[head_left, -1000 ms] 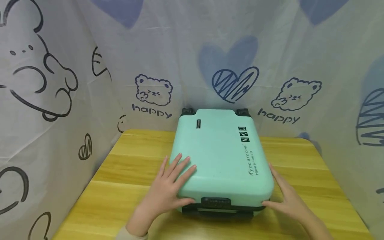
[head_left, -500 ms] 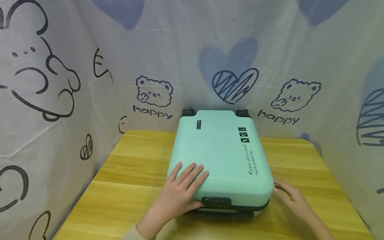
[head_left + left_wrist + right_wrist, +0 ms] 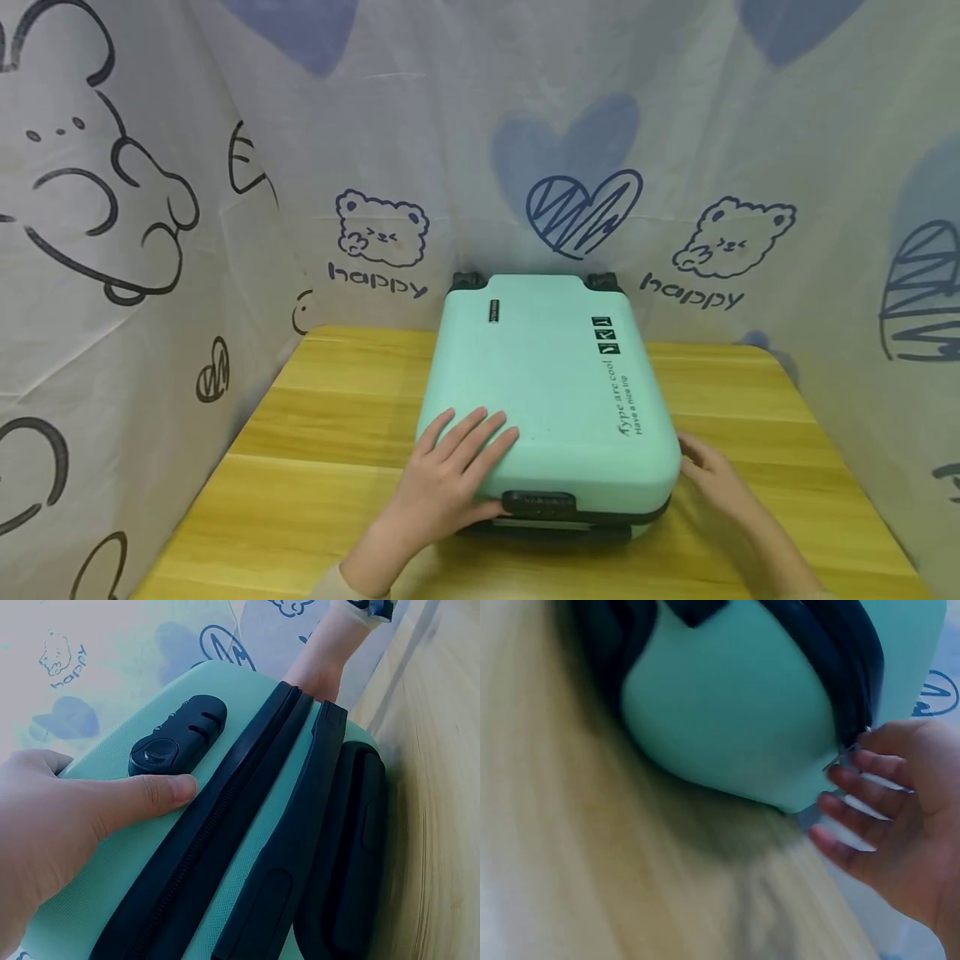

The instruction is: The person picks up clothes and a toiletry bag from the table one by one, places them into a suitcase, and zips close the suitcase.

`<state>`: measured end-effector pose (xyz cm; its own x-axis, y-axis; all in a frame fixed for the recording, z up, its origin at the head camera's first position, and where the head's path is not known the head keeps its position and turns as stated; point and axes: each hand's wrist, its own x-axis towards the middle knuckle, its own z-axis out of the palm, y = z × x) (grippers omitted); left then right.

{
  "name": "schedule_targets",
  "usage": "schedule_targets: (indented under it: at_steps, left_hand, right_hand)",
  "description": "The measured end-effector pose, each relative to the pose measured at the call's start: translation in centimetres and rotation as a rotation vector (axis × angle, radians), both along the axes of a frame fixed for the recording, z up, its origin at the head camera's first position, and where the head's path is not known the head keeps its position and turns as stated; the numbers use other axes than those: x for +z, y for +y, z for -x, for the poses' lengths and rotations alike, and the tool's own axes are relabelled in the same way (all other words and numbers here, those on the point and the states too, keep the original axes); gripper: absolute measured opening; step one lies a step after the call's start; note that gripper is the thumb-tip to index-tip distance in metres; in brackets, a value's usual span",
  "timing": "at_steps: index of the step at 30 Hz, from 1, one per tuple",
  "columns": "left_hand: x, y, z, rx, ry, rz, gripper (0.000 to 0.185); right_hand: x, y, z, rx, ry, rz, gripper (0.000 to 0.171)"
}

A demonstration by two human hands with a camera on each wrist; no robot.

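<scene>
A mint-green suitcase (image 3: pixel 540 375) lies flat, its black combination lock (image 3: pixel 538 503) facing the front. Spread over its front left corner, my left hand (image 3: pixel 450 483) rests on the lid. The thumb lies just below the lock, beside the black zipper band (image 3: pixel 217 817) in the left wrist view. At the right side, my right hand (image 3: pixel 716 483) pinches a small metal zipper pull (image 3: pixel 844 759) between thumb and index finger; the other fingers are loosely bent. Below the zipper, a black carry handle (image 3: pixel 277 847) runs along the front.
The suitcase lies on a yellow wood-grain table (image 3: pixel 337 392). Its black wheels (image 3: pixel 602 282) point to the back, close to a white curtain (image 3: pixel 420 100) printed with hearts and bears. The curtain also hangs at left and right.
My left hand has slid right and toward the front, its thumb now by the lock. My right hand has left the front right corner and now pinches the zipper pull along the right side.
</scene>
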<state>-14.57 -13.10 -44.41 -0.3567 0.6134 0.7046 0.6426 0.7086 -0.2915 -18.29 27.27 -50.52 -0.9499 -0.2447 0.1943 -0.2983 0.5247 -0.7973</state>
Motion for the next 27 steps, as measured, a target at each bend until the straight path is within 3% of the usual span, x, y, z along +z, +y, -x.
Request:
schedule_targets:
  at_steps: [3, 6, 10, 15, 20, 27]
  left_hand:
    - [-0.1, 0.0, 0.1, -0.001, 0.008, -0.003, 0.117]
    - [-0.1, 0.1, 0.1, -0.006, 0.017, -0.002, 0.117]
    - [-0.1, 0.1, 0.1, -0.015, 0.018, -0.013, 0.117]
    - [0.0, 0.1, 0.2, -0.027, 0.021, -0.032, 0.118]
    - [0.1, -0.1, 0.3, -0.023, 0.022, -0.029, 0.117]
    - [-0.1, 0.0, 0.3, -0.023, 0.029, -0.024, 0.118]
  right_hand:
    - [0.1, 0.4, 0.9, 0.024, -0.123, 0.035, 0.045]
    - [-0.1, 1.0, 1.4, 0.051, -0.187, 0.074, 0.039]
    - [-0.3, 1.6, 1.6, 0.074, -0.209, 0.122, 0.029]
    - [-0.2, 2.1, 1.6, 0.079, -0.215, 0.175, 0.029]
    - [-0.2, 2.5, 2.2, 0.052, -0.298, 0.240, 0.031]
    - [-0.5, 3.0, 3.0, 0.184, -0.457, 0.449, 0.031]
